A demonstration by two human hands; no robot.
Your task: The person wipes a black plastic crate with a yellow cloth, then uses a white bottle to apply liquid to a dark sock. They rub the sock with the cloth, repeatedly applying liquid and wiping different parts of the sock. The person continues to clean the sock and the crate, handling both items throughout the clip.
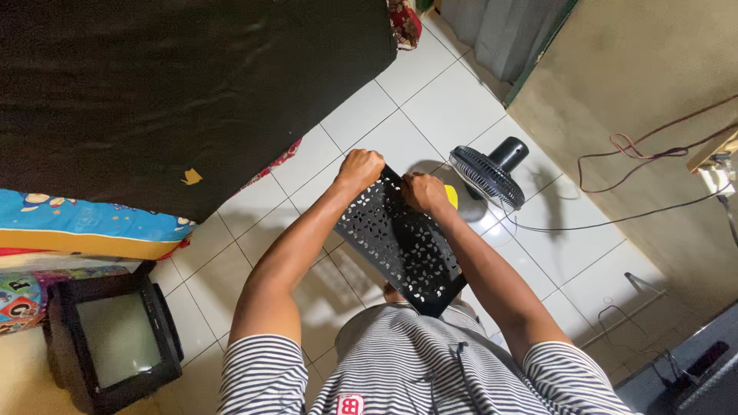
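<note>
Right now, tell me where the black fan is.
In the head view the black fan stands on the white tiled floor right of centre, just beyond the right hand, which grips the black perforated panel with the left hand.

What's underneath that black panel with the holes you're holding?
Under the panel, white floor tiles show past its edges, with a sliver of something yellow by the right hand. The left hand grips the other corner. Whatever lies directly beneath is covered.
</note>
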